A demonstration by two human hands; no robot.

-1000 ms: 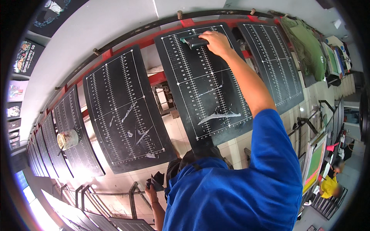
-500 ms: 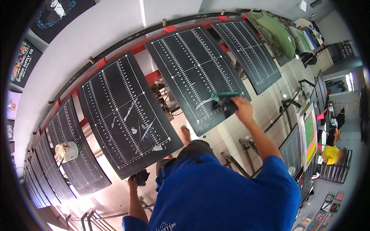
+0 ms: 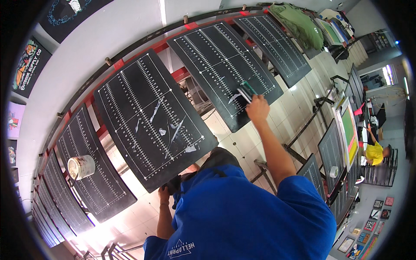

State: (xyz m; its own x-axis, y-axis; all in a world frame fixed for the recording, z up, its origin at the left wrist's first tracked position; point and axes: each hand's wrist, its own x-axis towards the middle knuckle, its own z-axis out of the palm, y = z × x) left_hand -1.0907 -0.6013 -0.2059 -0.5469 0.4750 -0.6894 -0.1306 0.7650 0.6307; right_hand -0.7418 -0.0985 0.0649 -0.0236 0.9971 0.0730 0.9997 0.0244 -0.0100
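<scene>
My right hand (image 3: 258,107) is closed on a squeegee-like tool (image 3: 247,91) with a green edge and pale strips. Its working end rests over the lower part of a black printing board (image 3: 216,56) marked with white ruler lines. A whitish smear (image 3: 234,99) lies on that board just left of the tool. Low at my left side, my left hand (image 3: 164,195) grips a crumpled black thing, perhaps a cloth (image 3: 173,185), by the near corner of another ruled black board (image 3: 125,104). Several whitish scraps and streaks, among them a pale patch (image 3: 162,131), mark this second board.
More ruled boards curve away on both sides along a red and black frame (image 3: 186,27). On one left board stands a stained white tub (image 3: 81,167). A green shirt (image 3: 299,26) drapes the far right board. Framed screens (image 3: 346,134) and a person in yellow (image 3: 375,152) are at right.
My right hand has drawn slightly left with the tool, which has turned from sideways to slanting. My left hand has come closer to my body with the black thing. The view has shifted a little.
</scene>
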